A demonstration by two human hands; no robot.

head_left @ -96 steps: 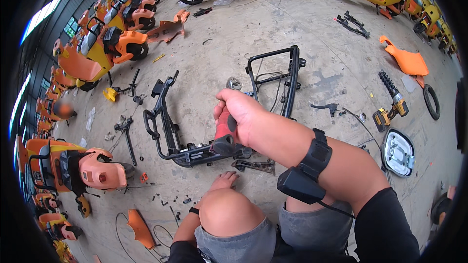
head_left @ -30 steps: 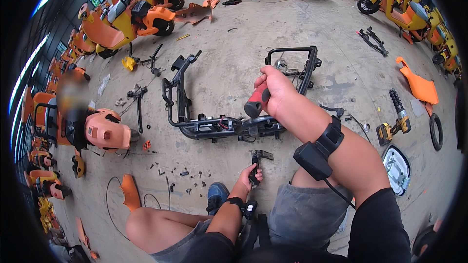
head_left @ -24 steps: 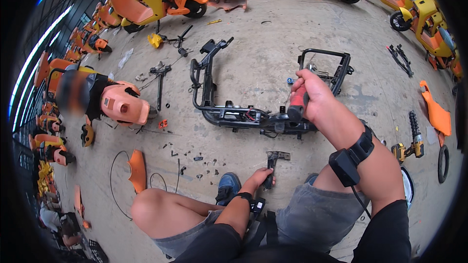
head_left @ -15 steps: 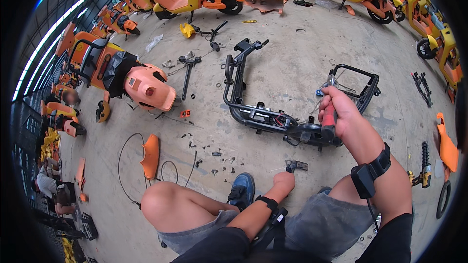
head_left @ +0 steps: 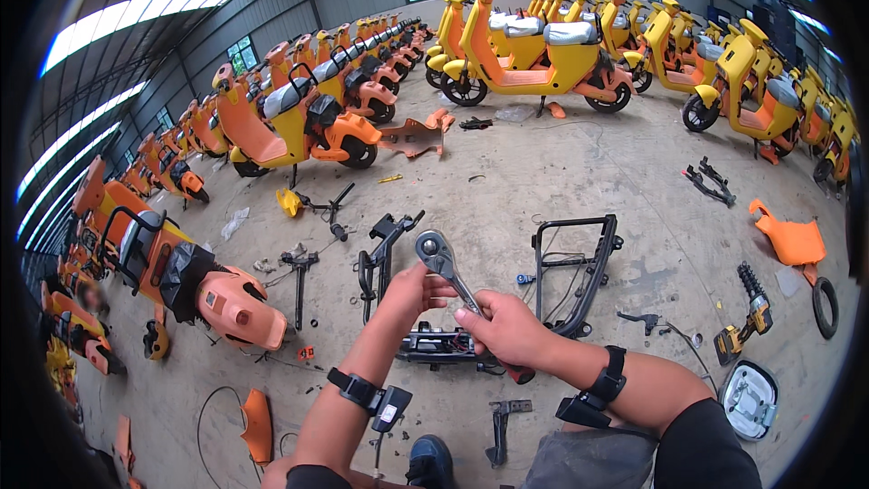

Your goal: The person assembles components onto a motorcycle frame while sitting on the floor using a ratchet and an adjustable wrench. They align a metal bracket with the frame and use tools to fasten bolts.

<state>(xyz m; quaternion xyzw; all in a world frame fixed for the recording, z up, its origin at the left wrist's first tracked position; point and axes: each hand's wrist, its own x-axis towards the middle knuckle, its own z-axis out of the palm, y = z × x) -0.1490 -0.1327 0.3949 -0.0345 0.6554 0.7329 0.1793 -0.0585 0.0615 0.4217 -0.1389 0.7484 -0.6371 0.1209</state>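
A chrome ratchet wrench with a red and black handle is raised over the floor in my right hand, its round head up and to the left. My left hand is beside the ratchet head, fingers stretched toward the shaft; whether they touch it is unclear. Below and behind both hands lies a black scooter frame, its middle partly covered by them. A small blue socket-like piece rests near the frame's right loop. On the floor nearer me lies a black metal bracket.
At right lie a yellow and black power drill, a white-lined lid, a black tyre and an orange panel. A tipped scooter lies at left. Rows of scooters stand behind. An orange cover is near my left forearm.
My right hand has brought the ratchet leftward and nearer from the frame. My left hand has risen from beside the bracket to the ratchet head. The view has tilted up.
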